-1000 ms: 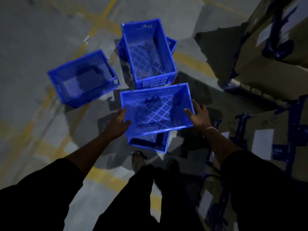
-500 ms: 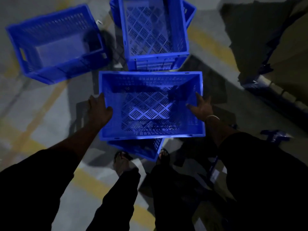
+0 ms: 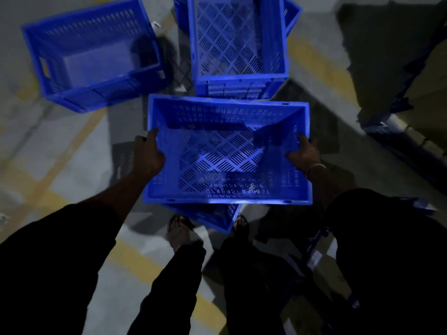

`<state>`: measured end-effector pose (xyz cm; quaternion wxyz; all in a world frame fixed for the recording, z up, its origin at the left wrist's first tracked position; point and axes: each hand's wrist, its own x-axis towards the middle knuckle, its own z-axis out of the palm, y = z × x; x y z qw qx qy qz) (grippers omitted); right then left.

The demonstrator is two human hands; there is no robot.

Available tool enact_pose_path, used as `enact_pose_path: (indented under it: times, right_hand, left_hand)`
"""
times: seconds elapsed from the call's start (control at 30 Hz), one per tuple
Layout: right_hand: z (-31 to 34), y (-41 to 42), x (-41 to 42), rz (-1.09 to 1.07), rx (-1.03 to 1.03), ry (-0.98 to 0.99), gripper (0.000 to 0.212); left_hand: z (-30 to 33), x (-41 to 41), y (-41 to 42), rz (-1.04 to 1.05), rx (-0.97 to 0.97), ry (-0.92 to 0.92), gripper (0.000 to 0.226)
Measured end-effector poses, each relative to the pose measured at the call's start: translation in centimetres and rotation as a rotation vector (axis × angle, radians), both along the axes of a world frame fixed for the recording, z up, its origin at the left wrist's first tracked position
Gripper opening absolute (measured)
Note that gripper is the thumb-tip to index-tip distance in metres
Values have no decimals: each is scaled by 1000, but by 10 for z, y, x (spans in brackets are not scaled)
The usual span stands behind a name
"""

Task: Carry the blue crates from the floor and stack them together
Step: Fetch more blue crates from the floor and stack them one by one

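Observation:
A blue slotted crate (image 3: 227, 151) is held up in front of me, its open top facing the camera. My left hand (image 3: 148, 153) grips its left rim, thumb over the edge. My right hand (image 3: 303, 153) grips the right rim the same way. Under it, partly hidden, another blue crate (image 3: 212, 217) sits on the floor by my feet. Straight ahead stands a tall stack of blue crates (image 3: 238, 42), its lower ones mostly hidden. A single blue crate (image 3: 92, 56) lies on the floor at the upper left.
My two sandalled feet (image 3: 180, 232) stand just behind the lower crate. Yellow lines (image 3: 55, 170) cross the grey concrete floor. At the right are brown cardboard boxes (image 3: 425, 76) on blue racking (image 3: 399, 143), in deep shadow.
The held crate has come up closer to the camera and looks larger and squarer. Both hands kept their hold on its side rims. The view has tilted down, so the other crates shifted up.

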<state>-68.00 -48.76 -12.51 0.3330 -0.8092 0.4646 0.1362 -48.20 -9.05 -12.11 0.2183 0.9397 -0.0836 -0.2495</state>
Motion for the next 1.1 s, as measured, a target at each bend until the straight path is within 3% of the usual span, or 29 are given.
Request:
enact_pose_path:
  times: [0.23,0.37,0.53,0.7,0.77,0.9,1.1]
  right_hand:
    - [98,15,-3,156,-136,32,74]
    - [181,33,-2,254,-197,13,76]
    - [289,60,2,353,-242,-53,74]
    - [375,95,6,407,-358,-207,64]
    - [398,111,14,443,-406,-224,61]
    - [417,136,32,551,-428,-275,59]
    - [427,183,71,697,-379,-405,55]
  left_hand:
    - [88,2,30,-111,-18,-46,76]
    - [157,5,57,-207,8,-102,74]
    - [272,6,90,-148,99,-94,72]
    - [339,0,158,-307,65,-232,79]
    - [356,-9,180,-265,43,-252,72]
    - [391,-33,211,29,-6,-266,58]
    - [406,-92,284,140,-87,-366,59]
